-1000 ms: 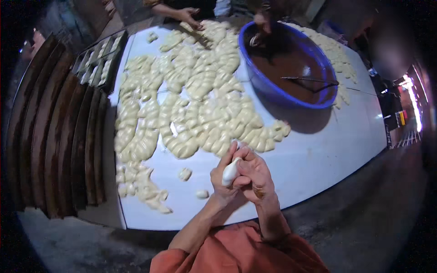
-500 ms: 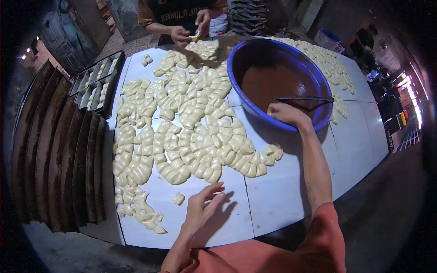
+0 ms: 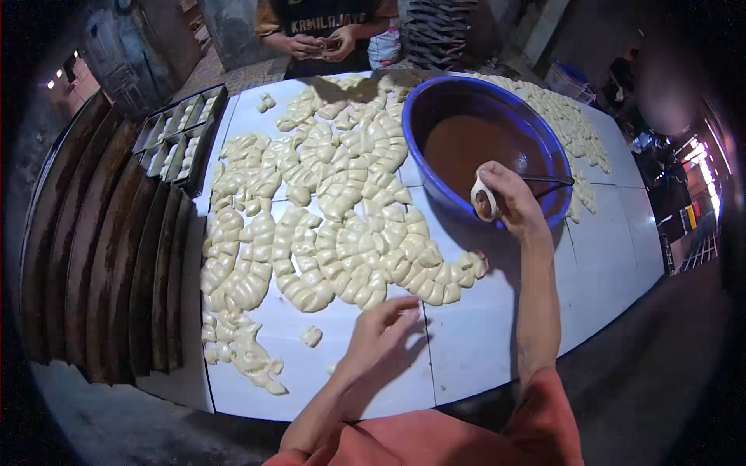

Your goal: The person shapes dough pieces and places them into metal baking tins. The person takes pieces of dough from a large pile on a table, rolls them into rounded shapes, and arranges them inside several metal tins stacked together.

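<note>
My right hand [image 3: 511,200] is above the near rim of a blue tub [image 3: 420,167]. It grips a pale dough piece [image 3: 478,186] with a dab of brown filling [image 3: 483,206] in its middle. More of the same brown filling [image 3: 466,147] lies in the tub, and a dark thin-handled tool [image 3: 550,180] leans on the right rim. My left hand [image 3: 382,330] hovers low over the white table, fingers apart with nothing in them. Just beyond it, many soft cut dough pieces [image 3: 342,248] are laid in curving rows. A small loose dough piece [image 3: 311,336] sits to its left.
Across the white table [image 3: 482,349] a co-worker's hands [image 3: 322,48] hold a small piece, its kind unclear. Dark metal trays [image 3: 101,248] stand on edge at the left, beside compartmented trays of dough [image 3: 180,140]. More dough [image 3: 556,113] lies behind the tub.
My right hand has risen from inside the tub's near edge and now shows dough with filling. My left hand has moved slightly right. The co-worker's hands have drawn together, farther back.
</note>
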`<state>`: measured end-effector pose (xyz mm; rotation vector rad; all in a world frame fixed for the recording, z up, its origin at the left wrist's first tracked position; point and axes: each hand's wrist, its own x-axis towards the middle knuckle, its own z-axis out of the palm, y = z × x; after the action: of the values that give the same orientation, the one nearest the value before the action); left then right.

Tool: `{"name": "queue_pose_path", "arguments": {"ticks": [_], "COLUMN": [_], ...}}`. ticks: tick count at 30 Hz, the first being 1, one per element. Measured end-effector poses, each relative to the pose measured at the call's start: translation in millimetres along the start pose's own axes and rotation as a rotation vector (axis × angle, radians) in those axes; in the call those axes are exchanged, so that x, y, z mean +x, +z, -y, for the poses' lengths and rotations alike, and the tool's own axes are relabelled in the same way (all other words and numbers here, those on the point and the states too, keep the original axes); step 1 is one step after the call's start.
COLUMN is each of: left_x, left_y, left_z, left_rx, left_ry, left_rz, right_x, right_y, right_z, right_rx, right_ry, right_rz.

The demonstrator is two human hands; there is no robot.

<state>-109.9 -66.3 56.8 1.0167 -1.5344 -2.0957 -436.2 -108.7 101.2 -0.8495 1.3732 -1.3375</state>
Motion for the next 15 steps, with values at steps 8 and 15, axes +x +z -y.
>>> {"name": "queue_pose_path", "arguments": {"ticks": [8, 15], "left_x": [38.2, -10.2], "left_y": [10.3, -50.4], "left_z": [18.1, 47.4], "left_rx": [-0.709, -0.861], "left_ry": [0.063, 0.032], "left_rz": [-0.02, -0.363], "right_x": [-69.7, -117.1], "right_y": [125.7, 190.2], "right_z": [-67.4, -115.8], "right_rx": [0.541, 0.047], "right_ry": [0.037, -0.01], "right_rz": [-0.054, 0.066]}}
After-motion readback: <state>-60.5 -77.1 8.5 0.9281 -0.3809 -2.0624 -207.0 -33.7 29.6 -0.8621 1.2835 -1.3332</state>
